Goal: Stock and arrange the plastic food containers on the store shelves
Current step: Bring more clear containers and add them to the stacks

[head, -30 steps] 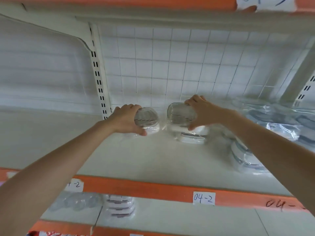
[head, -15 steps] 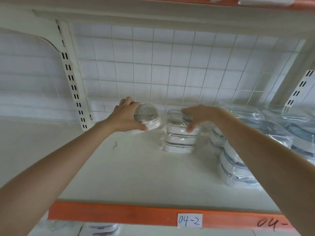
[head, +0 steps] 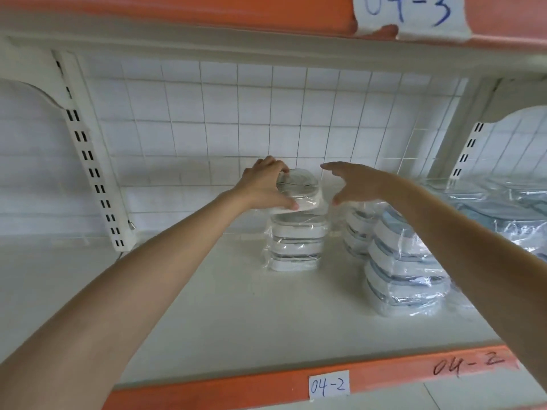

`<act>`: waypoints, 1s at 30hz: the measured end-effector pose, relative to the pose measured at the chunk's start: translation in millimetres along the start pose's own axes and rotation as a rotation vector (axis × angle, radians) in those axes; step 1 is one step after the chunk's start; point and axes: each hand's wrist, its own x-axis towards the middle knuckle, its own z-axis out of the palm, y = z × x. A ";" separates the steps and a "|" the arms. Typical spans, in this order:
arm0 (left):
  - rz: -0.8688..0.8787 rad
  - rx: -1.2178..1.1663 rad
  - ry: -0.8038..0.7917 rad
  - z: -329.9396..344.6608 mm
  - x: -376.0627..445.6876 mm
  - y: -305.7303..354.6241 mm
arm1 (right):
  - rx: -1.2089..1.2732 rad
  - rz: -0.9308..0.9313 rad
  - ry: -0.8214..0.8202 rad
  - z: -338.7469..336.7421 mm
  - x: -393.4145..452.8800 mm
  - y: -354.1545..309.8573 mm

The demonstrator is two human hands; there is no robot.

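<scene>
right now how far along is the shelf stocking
Partly done. Wrapped blue-lidded stacks already stand on the right of the 04-2 shelf. In hand: the left hand grips a white container on top of the white stack, while the right hand hovers open beside it. Left: the bare shelf to the left remains unfilled.

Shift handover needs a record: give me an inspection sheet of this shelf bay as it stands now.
Surface: white shelf with orange front edge, paper tag 04-2.
Job's things: top container held over a wrapped white stack; blue-trimmed stacks to its right.
Clutter: loose plastic-wrapped packs at far right.
Grippers: left hand grips the top container; right hand open beside it, touching nothing that I can tell.
Cables: nothing seen.
Surroundings: wire grid back panel, slotted upright, shelf above tagged 04-3.
</scene>
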 end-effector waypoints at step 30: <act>-0.275 -0.184 0.056 54.0 -56.9 -8.8 | -0.212 -0.112 0.181 39.0 0.0 -18.4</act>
